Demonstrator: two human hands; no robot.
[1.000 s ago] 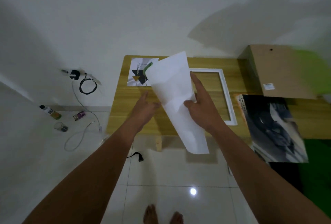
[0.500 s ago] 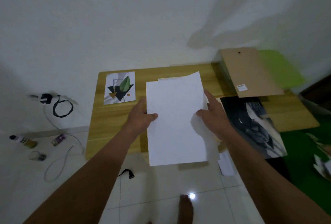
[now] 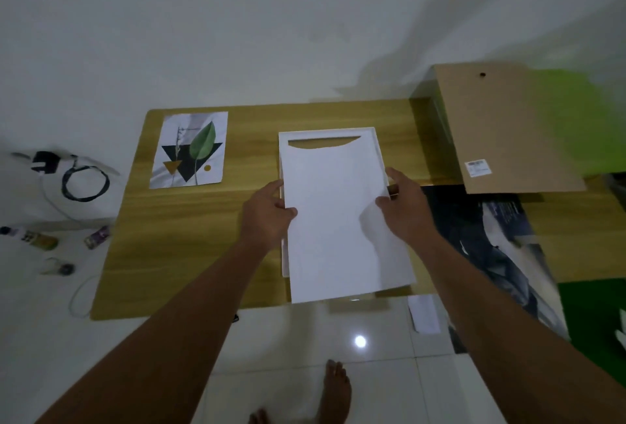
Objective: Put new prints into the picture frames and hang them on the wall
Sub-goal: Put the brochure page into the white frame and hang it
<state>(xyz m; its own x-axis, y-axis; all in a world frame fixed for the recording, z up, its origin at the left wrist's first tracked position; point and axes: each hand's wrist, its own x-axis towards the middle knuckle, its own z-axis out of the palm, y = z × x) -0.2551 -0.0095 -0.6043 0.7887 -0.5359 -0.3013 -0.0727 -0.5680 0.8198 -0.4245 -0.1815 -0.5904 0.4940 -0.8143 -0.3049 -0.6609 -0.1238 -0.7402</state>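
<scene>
Left hand (image 3: 267, 217) and right hand (image 3: 408, 212) pinch the paper (image 3: 335, 220) sides, mid picture. Line corners up with the frame (image 3: 325, 133).

frame: white rectangular picture frame (image 3: 325, 135), flat. white paper sheet (image 3: 338, 220), blank side up, sits over the frame, covers all but its far rail and a sliver of opening; near end overhangs. leaf-and-triangles print (image 3: 189, 149) flat, left of frame. brown backing board (image 3: 501, 132) far-right of frame. dark blue-black print (image 3: 491, 244) right of frame.
</scene>
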